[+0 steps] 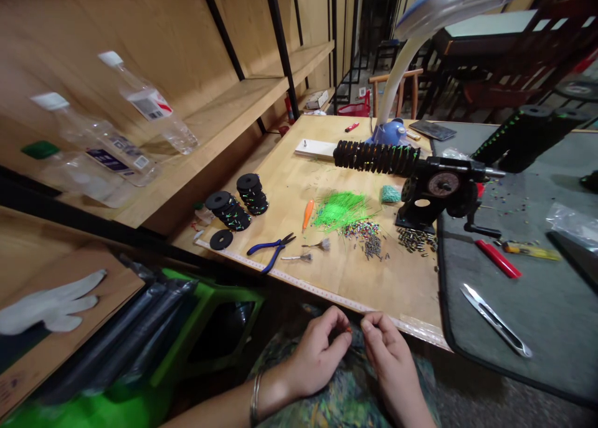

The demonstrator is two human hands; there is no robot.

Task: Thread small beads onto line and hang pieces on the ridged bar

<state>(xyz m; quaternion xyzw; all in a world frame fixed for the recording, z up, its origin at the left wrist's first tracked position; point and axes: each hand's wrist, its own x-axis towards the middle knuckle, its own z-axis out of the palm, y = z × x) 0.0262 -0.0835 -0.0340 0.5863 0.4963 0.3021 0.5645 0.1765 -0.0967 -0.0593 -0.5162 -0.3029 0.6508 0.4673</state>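
Note:
My left hand (320, 353) and my right hand (390, 356) are close together just below the near edge of the wooden board (327, 185), over my lap. The fingers of both hands are pinched. Between the left fingertips shows a tiny red-orange bit, too small to name. On the board ahead lie a heap of green threads (339, 210), small mixed beads (367, 235), blue-handled pliers (271, 248) and stacks of black spools (238, 204).
A black winding machine (430, 188) with a spool-laden shaft stands at the board's right edge. A grey mat (537, 291) holds a red lighter, snips and a yellow tool. Plastic bottles (116, 141) lie on the left shelf; a white glove (51, 303) lies lower left.

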